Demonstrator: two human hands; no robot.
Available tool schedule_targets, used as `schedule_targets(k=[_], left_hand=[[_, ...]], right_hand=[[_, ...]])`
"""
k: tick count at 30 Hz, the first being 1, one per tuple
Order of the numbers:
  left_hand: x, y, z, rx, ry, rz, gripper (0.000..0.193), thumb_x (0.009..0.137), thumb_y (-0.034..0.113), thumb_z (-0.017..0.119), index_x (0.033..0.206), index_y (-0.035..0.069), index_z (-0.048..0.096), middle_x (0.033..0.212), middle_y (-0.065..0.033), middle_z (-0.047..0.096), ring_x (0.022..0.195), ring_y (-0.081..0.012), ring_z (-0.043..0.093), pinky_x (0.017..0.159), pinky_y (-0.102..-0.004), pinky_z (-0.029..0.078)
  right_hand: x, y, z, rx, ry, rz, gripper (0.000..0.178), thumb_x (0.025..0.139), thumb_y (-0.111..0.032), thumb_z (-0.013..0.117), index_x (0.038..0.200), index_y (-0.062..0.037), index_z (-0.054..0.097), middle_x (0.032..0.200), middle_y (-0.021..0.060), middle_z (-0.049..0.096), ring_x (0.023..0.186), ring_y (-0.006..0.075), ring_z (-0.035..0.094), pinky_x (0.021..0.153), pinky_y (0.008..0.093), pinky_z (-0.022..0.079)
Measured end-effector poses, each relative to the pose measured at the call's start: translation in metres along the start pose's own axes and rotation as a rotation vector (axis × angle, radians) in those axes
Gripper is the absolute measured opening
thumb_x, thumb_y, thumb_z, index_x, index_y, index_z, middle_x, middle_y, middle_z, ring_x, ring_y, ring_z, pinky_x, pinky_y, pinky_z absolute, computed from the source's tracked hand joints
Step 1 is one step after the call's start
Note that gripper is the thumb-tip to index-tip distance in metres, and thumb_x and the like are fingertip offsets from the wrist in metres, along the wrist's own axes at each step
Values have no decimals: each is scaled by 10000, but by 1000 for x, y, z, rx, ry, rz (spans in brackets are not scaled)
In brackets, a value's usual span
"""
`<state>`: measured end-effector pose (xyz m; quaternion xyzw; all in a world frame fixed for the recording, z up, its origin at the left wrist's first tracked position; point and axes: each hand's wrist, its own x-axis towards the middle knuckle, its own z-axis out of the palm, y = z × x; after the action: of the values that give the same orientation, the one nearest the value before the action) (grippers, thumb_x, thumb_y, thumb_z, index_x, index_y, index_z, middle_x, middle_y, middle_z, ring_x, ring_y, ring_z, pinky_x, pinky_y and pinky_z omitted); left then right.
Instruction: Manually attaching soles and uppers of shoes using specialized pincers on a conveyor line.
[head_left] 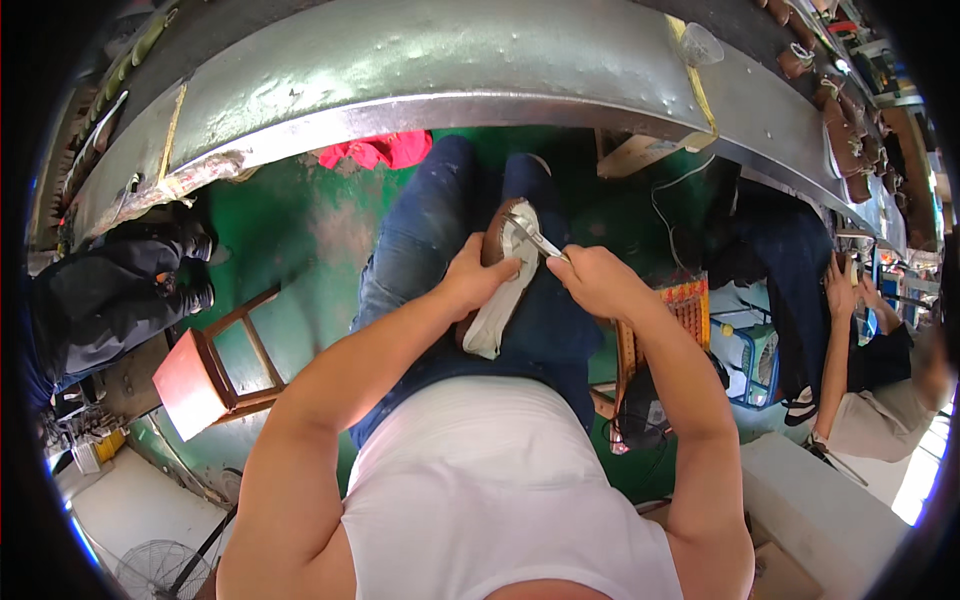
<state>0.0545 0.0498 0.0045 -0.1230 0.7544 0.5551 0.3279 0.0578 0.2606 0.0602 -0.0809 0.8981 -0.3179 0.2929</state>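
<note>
From the head view, the left hand (pixel 478 277) wraps tight around a brown shoe (pixel 503 275) resting on the lap; at its three o'clock, the right hand (pixel 597 282) is curled shut around metal pliers (pixel 536 237), pinching the shoe's top.

Green floor (pixel 300 215), worn patches. Long metal bench (pixel 430 70) across top. Wooden stool (pixel 215 375) left. Fan (pixel 160 572) bottom-left. Daylight at right edge.

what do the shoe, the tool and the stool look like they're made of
Shoe: brown upper looks like leather, dull sheen; pale sole side looks like rubber or board, unsure. Tool in the right hand: bright, reflective, likely steel. Stool: wood, reddish painted or varnished seat, plain frame bars.
</note>
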Motion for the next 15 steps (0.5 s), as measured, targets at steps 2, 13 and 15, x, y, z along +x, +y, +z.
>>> schedule_targets(k=[2, 13, 15], left_hand=[[2, -1, -2, 1, -2, 22, 651, 793, 304, 734, 1321, 18, 482, 1182, -180, 630, 1088, -275, 620, 935, -375, 488], [20, 2, -22, -273, -308, -119, 638, 830, 209, 762, 1332, -6, 433, 1244, -162, 593, 1121, -239, 610, 971, -378, 490], [22, 1, -20, -293, -334, -116, 634, 833, 206, 760, 1334, -4, 433, 1244, -162, 593, 1118, -237, 610, 971, -380, 490]], right_hand=[[-4, 0, 1, 90, 103, -101, 463, 1002, -390, 462, 922, 44, 602, 868, 311, 639, 863, 493, 610, 762, 523, 484], [-54, 1, 5, 190, -317, 63, 469, 1002, -385, 463, 878, 35, 631, 759, 231, 639, 744, 404, 641, 732, 456, 507], [-55, -8, 8, 39, -392, -11, 455, 1003, -380, 464, 889, 27, 633, 804, 233, 651, 797, 412, 644, 743, 462, 505]])
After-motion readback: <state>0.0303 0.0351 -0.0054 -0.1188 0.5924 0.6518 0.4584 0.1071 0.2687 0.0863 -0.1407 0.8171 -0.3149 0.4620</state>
